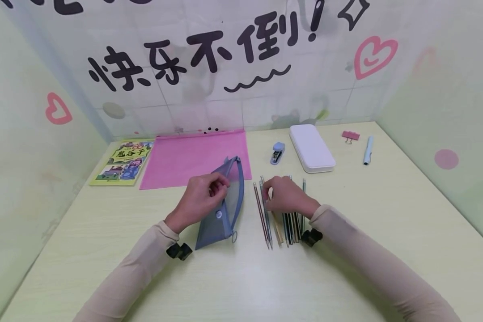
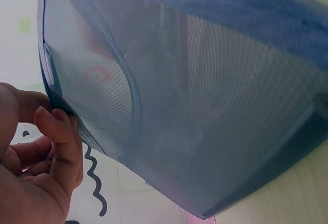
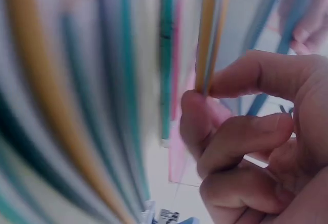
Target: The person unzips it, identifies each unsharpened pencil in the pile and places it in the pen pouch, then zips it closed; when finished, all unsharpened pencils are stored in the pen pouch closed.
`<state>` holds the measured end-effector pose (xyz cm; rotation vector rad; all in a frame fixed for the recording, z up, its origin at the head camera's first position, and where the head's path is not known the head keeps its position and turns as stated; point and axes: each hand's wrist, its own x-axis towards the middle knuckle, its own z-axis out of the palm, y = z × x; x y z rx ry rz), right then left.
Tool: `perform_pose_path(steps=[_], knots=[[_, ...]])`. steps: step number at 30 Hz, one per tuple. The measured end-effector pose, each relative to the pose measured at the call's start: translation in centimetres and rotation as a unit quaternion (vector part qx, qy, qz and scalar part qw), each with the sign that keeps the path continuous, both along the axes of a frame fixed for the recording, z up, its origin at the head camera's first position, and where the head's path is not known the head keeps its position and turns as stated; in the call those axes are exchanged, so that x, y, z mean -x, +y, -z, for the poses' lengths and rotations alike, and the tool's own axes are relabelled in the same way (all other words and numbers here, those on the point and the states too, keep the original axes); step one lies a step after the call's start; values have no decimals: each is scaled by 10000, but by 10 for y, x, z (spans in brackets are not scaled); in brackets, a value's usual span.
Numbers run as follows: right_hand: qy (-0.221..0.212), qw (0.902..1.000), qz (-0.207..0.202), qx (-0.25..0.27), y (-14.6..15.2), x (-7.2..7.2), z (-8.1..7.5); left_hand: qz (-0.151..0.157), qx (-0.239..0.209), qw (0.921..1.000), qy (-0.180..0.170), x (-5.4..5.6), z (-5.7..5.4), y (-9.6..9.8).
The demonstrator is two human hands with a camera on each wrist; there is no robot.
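Note:
A grey-blue mesh zipper pouch [image 1: 214,229] stands tilted on the table, its zippered mouth gaping to the right. My left hand [image 1: 199,199] pinches the pouch's upper edge between thumb and fingers; the left wrist view shows this grip on the mesh [image 2: 169,106]. To the right of the pouch lies a row of pencils [image 1: 291,228] with dark, green and yellow barrels. Over the row, my right hand [image 1: 287,197] pinches yellow pencils [image 3: 206,39] by one end, between thumb and forefinger. Two separate pencils [image 1: 261,214] lie at the row's left side.
Behind the pouch lies a pink folder [image 1: 193,156], with a yellow-edged book [image 1: 120,165] to its left. A blue stapler [image 1: 277,153], a white case [image 1: 311,150], a pink binder clip [image 1: 350,135] and a light blue pen [image 1: 368,150] lie along the back right.

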<state>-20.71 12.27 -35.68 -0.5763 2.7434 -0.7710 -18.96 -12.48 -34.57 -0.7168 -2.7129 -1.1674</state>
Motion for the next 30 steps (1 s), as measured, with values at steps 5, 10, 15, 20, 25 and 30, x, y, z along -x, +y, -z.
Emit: perform_pose_path(steps=[5, 10, 15, 20, 25, 30], knots=[[130, 9975, 260, 637, -5, 5, -17, 6, -46, 10000, 74, 0, -1, 1], [57, 9883, 550, 1420, -18, 9, -27, 81, -106, 9998, 128, 0, 1, 3], [29, 9737, 921, 2084, -31, 12, -27, 120, -145, 9997, 147, -1, 2, 6], [-135, 9659, 1078, 2350, -42, 11, -23, 83, -121, 9998, 138, -2, 1, 9], [-276, 9680, 963, 2301, -49, 9, -16, 61, -129, 9997, 211, -2, 1, 10], [-210, 9734, 733, 2161, -54, 5, -12, 38, -211, 9993, 318, -2, 1, 11]])
